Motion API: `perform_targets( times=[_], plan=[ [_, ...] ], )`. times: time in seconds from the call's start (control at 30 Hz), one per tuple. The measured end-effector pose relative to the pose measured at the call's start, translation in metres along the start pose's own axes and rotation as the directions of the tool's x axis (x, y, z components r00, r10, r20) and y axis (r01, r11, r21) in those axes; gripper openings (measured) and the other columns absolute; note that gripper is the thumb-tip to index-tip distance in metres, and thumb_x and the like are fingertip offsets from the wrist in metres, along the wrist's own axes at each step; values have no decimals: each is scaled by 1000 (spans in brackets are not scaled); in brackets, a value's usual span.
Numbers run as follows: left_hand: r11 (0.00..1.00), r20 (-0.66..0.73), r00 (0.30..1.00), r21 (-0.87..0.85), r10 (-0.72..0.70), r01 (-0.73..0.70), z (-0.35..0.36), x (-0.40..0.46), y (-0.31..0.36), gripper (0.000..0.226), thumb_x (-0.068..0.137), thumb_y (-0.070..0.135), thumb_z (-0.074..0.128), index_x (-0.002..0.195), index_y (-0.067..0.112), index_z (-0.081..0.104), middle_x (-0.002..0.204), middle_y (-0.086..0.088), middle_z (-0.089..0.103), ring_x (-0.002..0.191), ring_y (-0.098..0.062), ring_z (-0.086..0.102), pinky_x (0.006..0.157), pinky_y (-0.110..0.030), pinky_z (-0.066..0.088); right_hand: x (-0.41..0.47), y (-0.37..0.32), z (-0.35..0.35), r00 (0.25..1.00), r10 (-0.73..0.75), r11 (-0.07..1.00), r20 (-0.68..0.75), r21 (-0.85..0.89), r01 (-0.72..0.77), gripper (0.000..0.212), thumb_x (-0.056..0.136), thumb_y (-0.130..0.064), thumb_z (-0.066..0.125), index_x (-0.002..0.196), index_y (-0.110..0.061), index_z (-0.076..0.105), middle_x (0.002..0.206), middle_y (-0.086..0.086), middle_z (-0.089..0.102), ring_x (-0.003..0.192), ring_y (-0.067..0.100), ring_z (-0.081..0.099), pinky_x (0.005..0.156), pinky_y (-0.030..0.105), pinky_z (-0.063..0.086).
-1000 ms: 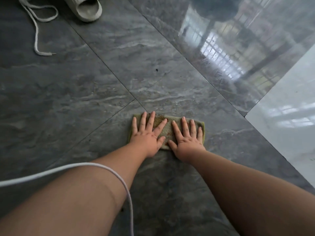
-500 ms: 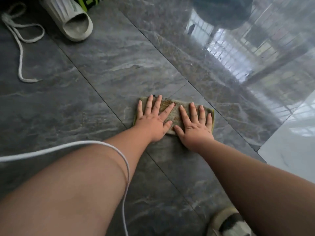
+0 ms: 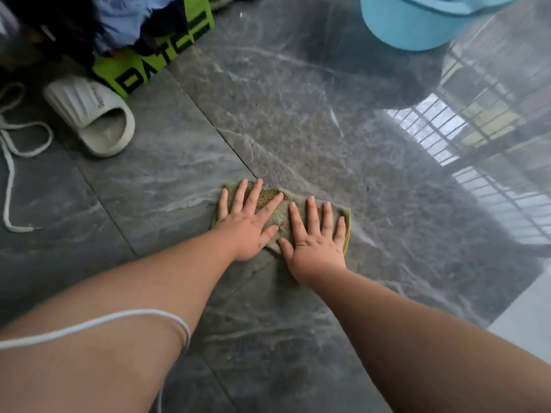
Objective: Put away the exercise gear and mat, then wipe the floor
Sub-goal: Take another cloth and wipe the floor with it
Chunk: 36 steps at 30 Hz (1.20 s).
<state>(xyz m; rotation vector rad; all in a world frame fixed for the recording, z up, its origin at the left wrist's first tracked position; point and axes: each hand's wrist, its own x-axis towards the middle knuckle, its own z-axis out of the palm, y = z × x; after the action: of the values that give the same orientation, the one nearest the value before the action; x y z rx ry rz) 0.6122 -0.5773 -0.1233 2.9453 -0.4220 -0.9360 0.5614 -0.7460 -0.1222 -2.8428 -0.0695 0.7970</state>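
Note:
A small olive-green cloth (image 3: pixel 283 210) lies flat on the dark grey marbled floor tiles (image 3: pixel 298 114), stained brown in its middle. My left hand (image 3: pixel 247 222) presses on the cloth's left half with straight, spread fingers. My right hand (image 3: pixel 316 242) presses flat on its right half, fingers straight. Both arms stretch forward from the bottom of the view. The hands hide most of the cloth.
A white slide sandal (image 3: pixel 89 114) lies at the left, with a white cord (image 3: pixel 12 162) beside it. A lime-green bag (image 3: pixel 155 55) holding clothes stands at the back left. A light blue bucket (image 3: pixel 417 19) sits at the back right. A white cable (image 3: pixel 119 323) crosses my left forearm.
Both hands have pushed the cloth forward across the tiles, toward the bag and bucket, which have come into view. The sandal now sits closer.

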Motion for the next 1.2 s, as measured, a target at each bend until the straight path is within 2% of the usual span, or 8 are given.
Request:
perform_targets(
  times=[0.23,0.4,0.5,0.67,0.87,1.07,1.2],
  plan=[
    [1000,47,999,10,1,-1,-3,-2,-3,65,96,62,18,142,52,-27,153,1,-42,141,-30,-38,110,-62,-21,6,-1,-1,1000,-22,999,14,-37,23,73,94,-66,15,150,-38,-22,157,-1,-34,141,29,-36,112,57,-22],
    [1000,-32,999,-3,2,-3,2,-2,0,64,96,62,17,145,50,-24,155,0,-39,143,-29,-35,111,-62,-20,10,-2,-4,1000,3,999,10,-51,-3,73,94,-66,18,151,-40,-20,159,-2,-30,144,29,-32,114,56,-19],
    [1000,-120,993,-21,-22,20,17,-13,0,64,97,60,16,147,47,-22,158,-3,-34,145,-29,-31,112,-60,-20,6,-6,5,998,13,998,-68,-63,-17,73,94,-65,19,152,-39,-16,161,-2,-25,146,28,-28,116,55,-16],
    [998,-172,985,-59,-32,23,54,-66,-6,66,97,59,20,150,45,-17,160,-4,-28,147,-30,-24,113,-60,-17,-37,-19,36,993,-54,993,-106,-112,42,72,94,-63,21,153,-38,-12,163,1,-19,148,28,-23,118,53,-13],
    [995,-227,972,-92,-62,42,109,-153,-35,67,96,60,21,150,45,-17,161,-5,-26,148,-31,-21,115,-60,-13,-105,-67,82,989,-122,988,-85,-109,113,69,95,-62,17,153,-40,-14,162,-1,-22,146,24,-28,117,49,-19],
    [991,-254,961,-104,-114,90,158,-224,-69,67,95,61,19,150,46,-15,163,-5,-18,149,-31,-17,116,-59,-10,-160,-118,130,987,-147,981,-67,-134,137,70,94,-65,11,152,-38,-17,160,0,-25,144,26,-32,118,51,-15],
    [977,-254,950,-160,-181,143,188,-268,-79,68,94,60,26,153,44,-3,165,-8,-5,151,-34,-4,118,-61,-2,-186,-139,147,972,-231,964,-40,-143,223,69,96,-63,17,155,-36,-9,162,2,-17,147,27,-26,118,53,-11]
  ],
)
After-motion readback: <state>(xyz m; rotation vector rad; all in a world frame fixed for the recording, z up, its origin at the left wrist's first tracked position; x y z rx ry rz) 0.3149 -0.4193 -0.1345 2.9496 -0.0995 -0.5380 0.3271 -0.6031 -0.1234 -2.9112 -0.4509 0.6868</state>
